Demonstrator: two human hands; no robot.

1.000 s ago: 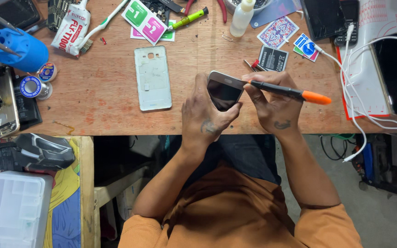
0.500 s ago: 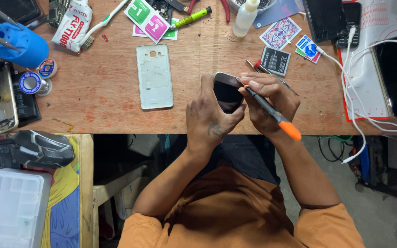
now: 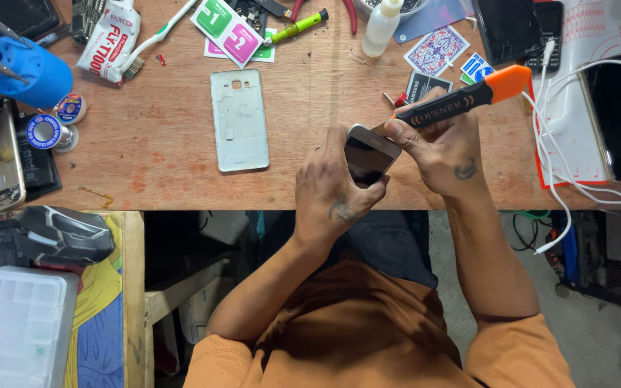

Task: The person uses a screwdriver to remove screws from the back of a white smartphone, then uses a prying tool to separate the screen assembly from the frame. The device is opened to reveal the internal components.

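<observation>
You are sitting at a phone-repair workshop bench: wooden worktop (image 3: 145,158), solder spools (image 3: 44,133) far left of your hands, detached phone back cover (image 3: 239,120) nearer left, pliers (image 3: 346,14) lying beyond.

Bench contents around the work area

A white phone back cover (image 3: 239,120) lies flat on the wooden bench (image 3: 159,158). A blue tool holder (image 3: 21,70) stands at the far left, with two solder spools (image 3: 52,134) just beside it. A glue tube (image 3: 111,39), a toothbrush (image 3: 154,42) and green and pink wipe packets (image 3: 228,29) lie along the far edge, near a yellow-green screwdriver (image 3: 297,27) and a small white bottle (image 3: 383,27). A white cable (image 3: 549,154) runs over the red-edged mat (image 3: 566,100) at the right. A clear plastic box (image 3: 16,327) sits below the bench at the left.
</observation>
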